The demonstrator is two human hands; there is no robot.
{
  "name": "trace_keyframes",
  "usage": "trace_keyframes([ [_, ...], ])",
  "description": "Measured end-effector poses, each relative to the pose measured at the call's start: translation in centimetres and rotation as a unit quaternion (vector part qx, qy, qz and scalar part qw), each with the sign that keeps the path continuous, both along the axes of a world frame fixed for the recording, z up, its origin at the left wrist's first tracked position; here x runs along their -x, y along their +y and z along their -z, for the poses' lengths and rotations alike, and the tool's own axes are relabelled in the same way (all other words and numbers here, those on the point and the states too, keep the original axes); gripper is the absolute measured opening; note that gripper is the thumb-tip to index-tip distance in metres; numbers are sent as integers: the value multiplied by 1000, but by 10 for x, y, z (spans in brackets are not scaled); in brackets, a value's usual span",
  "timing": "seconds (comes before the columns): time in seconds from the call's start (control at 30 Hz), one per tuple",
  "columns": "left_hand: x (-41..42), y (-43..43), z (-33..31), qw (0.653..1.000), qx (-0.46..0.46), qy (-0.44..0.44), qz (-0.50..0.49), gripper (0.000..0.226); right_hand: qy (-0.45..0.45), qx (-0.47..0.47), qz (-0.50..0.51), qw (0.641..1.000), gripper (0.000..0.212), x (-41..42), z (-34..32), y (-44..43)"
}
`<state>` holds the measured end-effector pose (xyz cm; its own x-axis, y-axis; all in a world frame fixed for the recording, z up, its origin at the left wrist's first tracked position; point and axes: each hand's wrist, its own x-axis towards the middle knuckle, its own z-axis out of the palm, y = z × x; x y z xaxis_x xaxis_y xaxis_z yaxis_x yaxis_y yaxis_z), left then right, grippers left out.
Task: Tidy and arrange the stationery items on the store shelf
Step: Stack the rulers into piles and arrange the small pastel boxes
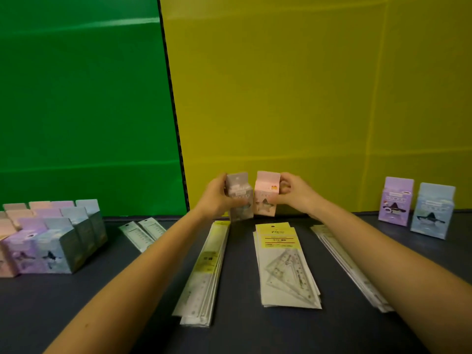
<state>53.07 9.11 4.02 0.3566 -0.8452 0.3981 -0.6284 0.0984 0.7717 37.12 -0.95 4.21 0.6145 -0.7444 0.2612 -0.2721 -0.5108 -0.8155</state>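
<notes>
gripping a grey box (238, 198) in the left hand (217, 198) and a pink box (265, 195) in the right hand (293, 194), fingers clamped round each at the back of the shelf (127, 290), the person looks midway: grouped boxes (51, 246) stand at left, two loose boxes (396, 200) wait far right.

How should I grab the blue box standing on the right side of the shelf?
Probably by its upper half, just under the flat top flap, coming from the front and above. The blue box stands upright, and the purple box stands close on its left, so thumb on the front and fingers behind fits best.
</notes>
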Motion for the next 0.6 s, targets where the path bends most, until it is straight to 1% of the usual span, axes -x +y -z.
trace_keyframes([
  [0.1, 5, 28, -26, 997, 70, -12, -13, 39, -72, 33, -2, 997, 50, 10, -20, 21],
  [0.2, 6, 69, -46, 995, 96, -17, -19, 38, -108, 47, -35, 992, 50, 18, -39, 47],
  [0.3, 3, 114, -52, 995, 96, -29, -31, 34, -122, 40, -73, 989, 49, 24, -46, 78],
  [0.43, -4, 178, -46, 994, 86, -30, -65, 31, -143, 21, -125, 981, 44, 20, -39, 120],
  [0.6, -19, 264, -32, 992, 60, -2, -110, 33, -121, 0, -179, 976, 46, -5, -30, 172],
])
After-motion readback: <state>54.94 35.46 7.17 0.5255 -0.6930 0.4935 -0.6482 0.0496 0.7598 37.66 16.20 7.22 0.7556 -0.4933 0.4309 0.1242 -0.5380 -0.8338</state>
